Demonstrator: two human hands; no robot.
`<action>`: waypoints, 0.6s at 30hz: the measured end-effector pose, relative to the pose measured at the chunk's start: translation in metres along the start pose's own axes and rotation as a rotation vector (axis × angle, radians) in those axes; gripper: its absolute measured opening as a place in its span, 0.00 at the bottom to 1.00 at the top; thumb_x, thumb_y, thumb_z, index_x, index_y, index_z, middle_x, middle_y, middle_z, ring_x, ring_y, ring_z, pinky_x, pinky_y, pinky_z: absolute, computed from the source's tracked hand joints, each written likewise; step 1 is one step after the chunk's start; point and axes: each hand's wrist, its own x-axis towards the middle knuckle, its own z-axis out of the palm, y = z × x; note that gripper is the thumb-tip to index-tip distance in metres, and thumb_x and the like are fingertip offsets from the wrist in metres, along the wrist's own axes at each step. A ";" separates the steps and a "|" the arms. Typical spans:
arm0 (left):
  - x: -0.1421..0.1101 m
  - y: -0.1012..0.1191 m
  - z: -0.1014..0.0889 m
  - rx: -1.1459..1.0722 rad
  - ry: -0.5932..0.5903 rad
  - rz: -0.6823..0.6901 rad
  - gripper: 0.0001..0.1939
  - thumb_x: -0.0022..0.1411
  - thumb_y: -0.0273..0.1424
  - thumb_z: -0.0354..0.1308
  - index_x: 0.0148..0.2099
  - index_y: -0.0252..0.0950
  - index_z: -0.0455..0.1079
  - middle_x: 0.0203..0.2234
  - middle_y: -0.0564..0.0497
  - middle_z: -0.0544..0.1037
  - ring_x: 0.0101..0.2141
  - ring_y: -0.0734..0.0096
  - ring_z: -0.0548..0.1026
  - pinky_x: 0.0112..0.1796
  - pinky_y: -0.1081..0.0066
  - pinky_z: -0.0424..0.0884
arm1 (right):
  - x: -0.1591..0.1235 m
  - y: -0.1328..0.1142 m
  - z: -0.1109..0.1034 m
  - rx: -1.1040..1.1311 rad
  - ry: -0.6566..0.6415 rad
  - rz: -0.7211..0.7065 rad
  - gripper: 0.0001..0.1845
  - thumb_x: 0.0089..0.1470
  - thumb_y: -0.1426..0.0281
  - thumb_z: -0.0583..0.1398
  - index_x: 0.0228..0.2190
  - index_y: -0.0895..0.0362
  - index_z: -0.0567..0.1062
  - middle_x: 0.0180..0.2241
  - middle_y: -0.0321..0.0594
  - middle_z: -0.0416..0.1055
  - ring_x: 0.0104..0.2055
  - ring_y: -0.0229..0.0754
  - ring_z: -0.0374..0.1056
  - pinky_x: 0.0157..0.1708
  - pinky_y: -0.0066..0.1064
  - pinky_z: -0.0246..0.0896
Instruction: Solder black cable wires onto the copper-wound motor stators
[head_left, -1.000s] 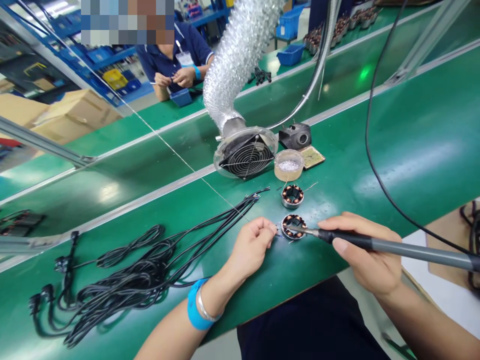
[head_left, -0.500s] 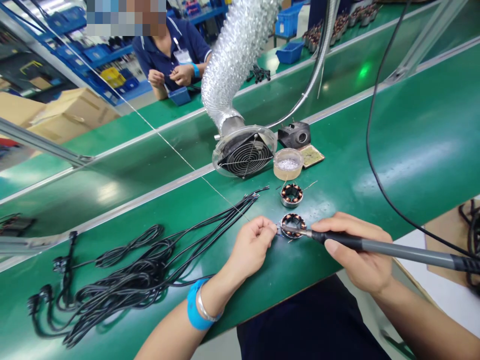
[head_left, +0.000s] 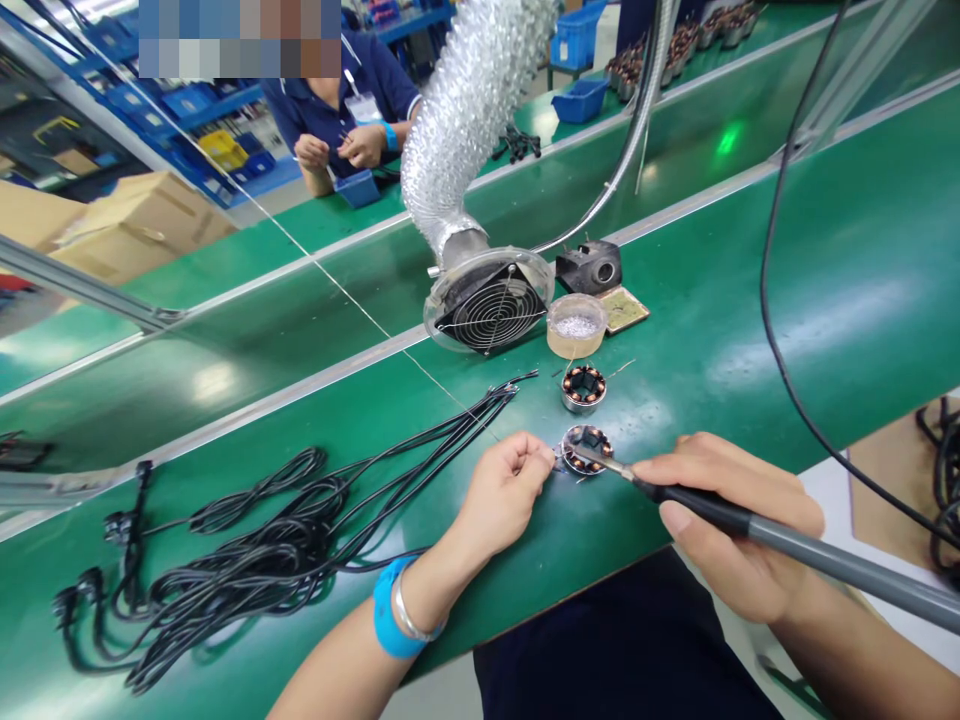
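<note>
Over a green counter [head_left: 675,410], the left hand [head_left: 510,490] reaches in from the near edge, its forearm slanting up and rightward, wrist circled by a blue band [head_left: 390,610] and a silver bangle [head_left: 405,612]. Thumb and forefinger press together on fine wires [head_left: 559,461] at the left side of a copper-wound ring [head_left: 606,446], which lies flat, closer to the near edge than the far one. The right hand [head_left: 739,520], palm turned inward, enters from the right and grips a soldering iron [head_left: 705,508] between thumb and fingers; its tip slants down over the ring's left part, though contact is unclear. A second wound ring [head_left: 583,405] sits just beyond, then a round dish [head_left: 576,340] and a fan [head_left: 499,310] toward the far edge. Black cables [head_left: 262,560] sprawl across the counter's left side. Across the way, a person [head_left: 352,100] in a dark shirt works with both hands raised.
</note>
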 end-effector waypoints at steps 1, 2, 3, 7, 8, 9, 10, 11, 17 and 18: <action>0.000 0.000 0.000 -0.001 0.001 -0.002 0.17 0.58 0.44 0.53 0.31 0.33 0.62 0.20 0.55 0.61 0.23 0.78 0.57 0.25 0.76 0.54 | -0.001 0.001 0.000 0.000 0.005 0.003 0.14 0.52 0.78 0.57 0.41 0.57 0.75 0.30 0.40 0.72 0.26 0.34 0.63 0.24 0.28 0.60; 0.000 0.001 0.000 -0.003 0.003 -0.002 0.18 0.57 0.44 0.53 0.31 0.33 0.62 0.20 0.55 0.60 0.23 0.78 0.57 0.25 0.76 0.54 | -0.002 0.001 0.000 -0.001 0.005 0.000 0.14 0.52 0.78 0.57 0.41 0.58 0.75 0.30 0.39 0.72 0.26 0.34 0.63 0.24 0.28 0.60; 0.001 0.001 0.000 -0.004 0.004 -0.003 0.18 0.57 0.44 0.52 0.31 0.33 0.62 0.20 0.55 0.60 0.23 0.78 0.57 0.25 0.76 0.54 | -0.003 0.002 0.000 -0.001 0.001 0.004 0.14 0.52 0.78 0.57 0.41 0.58 0.75 0.30 0.39 0.72 0.26 0.34 0.63 0.24 0.28 0.60; 0.001 0.002 0.000 -0.007 0.001 0.003 0.17 0.58 0.44 0.52 0.31 0.33 0.62 0.20 0.55 0.60 0.23 0.78 0.57 0.25 0.76 0.54 | -0.003 0.002 0.000 0.013 -0.002 0.026 0.13 0.52 0.78 0.57 0.41 0.58 0.75 0.30 0.39 0.71 0.27 0.33 0.63 0.25 0.27 0.59; 0.001 0.002 0.000 -0.008 0.001 0.003 0.17 0.58 0.43 0.52 0.31 0.33 0.62 0.20 0.55 0.60 0.23 0.78 0.57 0.25 0.76 0.54 | -0.002 0.002 0.000 0.013 -0.002 0.024 0.13 0.53 0.78 0.57 0.41 0.58 0.75 0.30 0.39 0.71 0.27 0.33 0.63 0.24 0.27 0.59; 0.001 0.001 0.000 -0.009 0.000 0.002 0.17 0.58 0.43 0.52 0.31 0.33 0.62 0.20 0.55 0.60 0.23 0.78 0.57 0.25 0.76 0.54 | -0.002 0.002 0.000 0.010 0.001 0.021 0.13 0.53 0.78 0.57 0.40 0.58 0.75 0.30 0.39 0.71 0.26 0.33 0.63 0.24 0.28 0.59; 0.001 0.001 0.000 -0.011 0.001 0.000 0.17 0.58 0.44 0.52 0.31 0.33 0.62 0.20 0.55 0.60 0.23 0.78 0.56 0.25 0.76 0.54 | -0.002 0.003 0.000 0.005 0.007 0.014 0.13 0.53 0.78 0.57 0.40 0.58 0.75 0.30 0.39 0.71 0.26 0.34 0.63 0.24 0.28 0.59; 0.001 0.000 0.000 -0.013 0.002 -0.004 0.17 0.58 0.44 0.52 0.31 0.33 0.62 0.20 0.55 0.60 0.23 0.78 0.56 0.25 0.76 0.53 | -0.002 0.003 0.001 0.001 0.014 0.010 0.13 0.53 0.78 0.57 0.40 0.58 0.75 0.30 0.40 0.71 0.27 0.34 0.63 0.25 0.28 0.60; 0.001 0.003 -0.001 -0.019 -0.016 0.002 0.18 0.58 0.45 0.52 0.31 0.33 0.61 0.20 0.55 0.60 0.22 0.78 0.58 0.26 0.76 0.55 | 0.001 0.010 0.012 -0.073 0.032 0.056 0.19 0.58 0.78 0.58 0.51 0.55 0.72 0.34 0.38 0.75 0.30 0.33 0.71 0.29 0.24 0.68; 0.001 0.004 -0.001 -0.013 -0.020 0.006 0.18 0.58 0.45 0.52 0.31 0.33 0.61 0.20 0.55 0.61 0.22 0.78 0.58 0.26 0.76 0.55 | 0.002 0.012 0.016 -0.087 0.011 0.053 0.20 0.58 0.79 0.58 0.51 0.54 0.72 0.35 0.37 0.76 0.30 0.32 0.72 0.31 0.23 0.69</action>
